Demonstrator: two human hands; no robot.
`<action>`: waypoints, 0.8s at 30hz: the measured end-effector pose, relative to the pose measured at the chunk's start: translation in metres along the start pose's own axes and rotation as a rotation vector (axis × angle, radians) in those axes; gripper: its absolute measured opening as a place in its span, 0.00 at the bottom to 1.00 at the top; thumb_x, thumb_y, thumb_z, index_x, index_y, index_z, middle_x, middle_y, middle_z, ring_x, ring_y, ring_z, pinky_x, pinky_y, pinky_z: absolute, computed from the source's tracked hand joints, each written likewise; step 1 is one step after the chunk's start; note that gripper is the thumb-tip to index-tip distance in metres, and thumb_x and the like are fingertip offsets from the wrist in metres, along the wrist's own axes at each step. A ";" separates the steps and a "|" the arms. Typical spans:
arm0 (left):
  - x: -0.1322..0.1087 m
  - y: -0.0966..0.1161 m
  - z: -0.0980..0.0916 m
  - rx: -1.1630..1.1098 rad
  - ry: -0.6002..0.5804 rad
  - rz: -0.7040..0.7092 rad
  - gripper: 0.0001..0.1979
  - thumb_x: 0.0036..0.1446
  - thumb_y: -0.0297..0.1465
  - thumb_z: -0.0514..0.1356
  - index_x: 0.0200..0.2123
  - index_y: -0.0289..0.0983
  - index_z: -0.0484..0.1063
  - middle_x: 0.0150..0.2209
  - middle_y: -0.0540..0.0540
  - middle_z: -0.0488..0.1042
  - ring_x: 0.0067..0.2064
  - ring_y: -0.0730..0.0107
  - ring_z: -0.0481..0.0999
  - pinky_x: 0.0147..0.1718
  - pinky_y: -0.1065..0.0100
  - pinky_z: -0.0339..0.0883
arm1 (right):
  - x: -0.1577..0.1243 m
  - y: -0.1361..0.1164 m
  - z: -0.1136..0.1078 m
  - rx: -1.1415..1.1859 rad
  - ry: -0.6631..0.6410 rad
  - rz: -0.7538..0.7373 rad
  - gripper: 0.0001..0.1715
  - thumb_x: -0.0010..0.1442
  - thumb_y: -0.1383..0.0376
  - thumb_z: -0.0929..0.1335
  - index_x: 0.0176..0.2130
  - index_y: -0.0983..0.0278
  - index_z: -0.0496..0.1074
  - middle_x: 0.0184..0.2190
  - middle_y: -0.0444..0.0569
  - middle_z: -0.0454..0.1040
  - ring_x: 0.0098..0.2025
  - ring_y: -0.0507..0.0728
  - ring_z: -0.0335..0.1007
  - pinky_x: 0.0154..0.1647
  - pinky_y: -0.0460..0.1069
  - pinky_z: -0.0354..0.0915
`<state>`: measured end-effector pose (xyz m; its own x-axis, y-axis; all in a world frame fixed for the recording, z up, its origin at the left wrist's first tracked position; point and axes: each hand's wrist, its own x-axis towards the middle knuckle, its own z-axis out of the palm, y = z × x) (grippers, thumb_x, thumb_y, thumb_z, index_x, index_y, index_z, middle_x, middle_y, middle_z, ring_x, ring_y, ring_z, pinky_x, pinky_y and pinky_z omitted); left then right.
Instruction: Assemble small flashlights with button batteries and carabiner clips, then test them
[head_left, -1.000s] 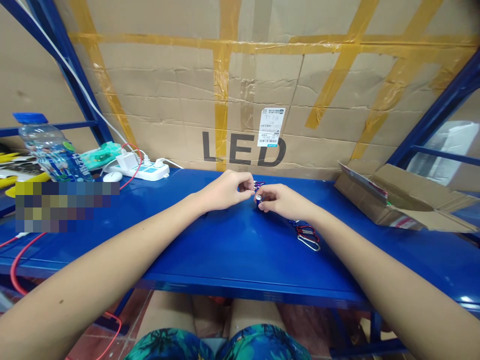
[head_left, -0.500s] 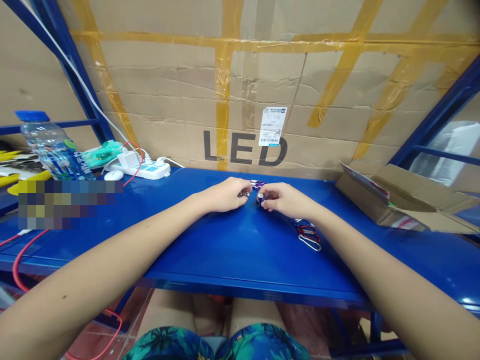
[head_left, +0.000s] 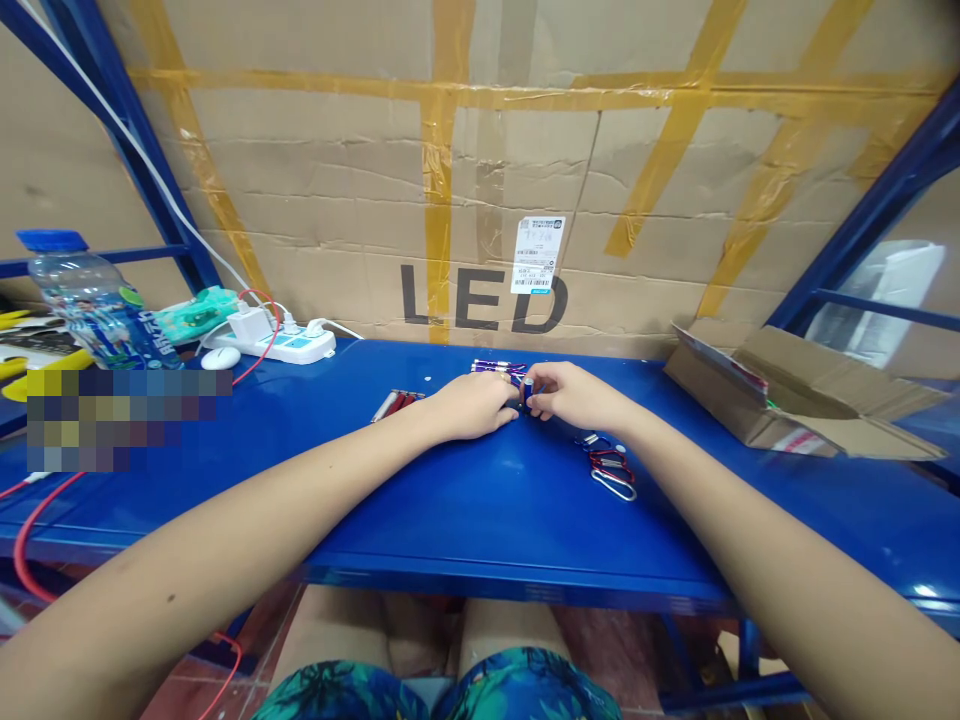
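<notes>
From the head camera, a person works at a blue table (head_left: pixel 465 510), the right hand (head_left: pixel 551 392) pinching a small blue tube (head_left: pixel 529 388) upright between thumb and fingers. The left hand (head_left: pixel 487 405) curls just beside it at 9 o'clock; whether it grips anything cannot be told. Measured from the blue tube, purple tubes (head_left: pixel 489 367) lie bunched at 10 o'clock, red and silver tubes (head_left: pixel 399 403) near the left forearm at 9, and loose clips (head_left: pixel 611 466) at 4, by the right forearm. An open carton (head_left: pixel 731 400) sits at 3 o'clock; a power strip (head_left: pixel 304 346) and a bottle (head_left: pixel 105 310) stand at 9. The work appears partway along: two groups of tubes lie together, while the blue tube remains in hand, not yet set down. How many pieces are left is unclear.
</notes>
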<state>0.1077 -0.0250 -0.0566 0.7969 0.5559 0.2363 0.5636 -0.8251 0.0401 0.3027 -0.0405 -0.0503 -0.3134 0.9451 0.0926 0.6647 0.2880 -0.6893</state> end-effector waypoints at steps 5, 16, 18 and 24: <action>0.007 -0.002 0.010 -0.026 0.025 -0.055 0.11 0.61 0.30 0.56 0.39 0.38 0.79 0.40 0.40 0.80 0.42 0.55 0.79 0.37 0.62 0.69 | -0.001 -0.004 -0.001 0.102 -0.040 0.012 0.05 0.53 0.72 0.69 0.31 0.64 0.68 0.27 0.49 0.77 0.28 0.54 0.73 0.32 0.49 0.70; -0.006 -0.004 -0.008 -0.272 -0.053 -0.144 0.04 0.49 0.28 0.61 0.30 0.38 0.76 0.29 0.48 0.78 0.28 0.68 0.75 0.25 0.70 0.62 | -0.003 -0.004 -0.002 0.007 -0.072 -0.100 0.04 0.52 0.67 0.69 0.32 0.64 0.71 0.27 0.46 0.76 0.29 0.55 0.72 0.33 0.49 0.66; -0.010 -0.007 -0.010 -0.230 0.020 -0.105 0.04 0.50 0.28 0.61 0.31 0.37 0.75 0.30 0.47 0.77 0.29 0.68 0.75 0.26 0.69 0.62 | -0.004 -0.007 -0.001 0.002 -0.083 -0.116 0.05 0.51 0.66 0.69 0.32 0.64 0.72 0.27 0.45 0.76 0.30 0.55 0.71 0.33 0.49 0.65; -0.015 -0.007 -0.017 -0.226 0.278 0.064 0.07 0.57 0.27 0.58 0.38 0.35 0.76 0.35 0.45 0.79 0.34 0.69 0.75 0.36 0.67 0.66 | -0.007 -0.013 0.000 -0.028 -0.078 -0.155 0.05 0.51 0.65 0.69 0.31 0.64 0.73 0.27 0.44 0.74 0.32 0.55 0.68 0.36 0.49 0.63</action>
<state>0.0878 -0.0294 -0.0437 0.7220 0.4794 0.4988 0.4274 -0.8760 0.2234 0.2963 -0.0505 -0.0421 -0.4644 0.8745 0.1397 0.6227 0.4347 -0.6506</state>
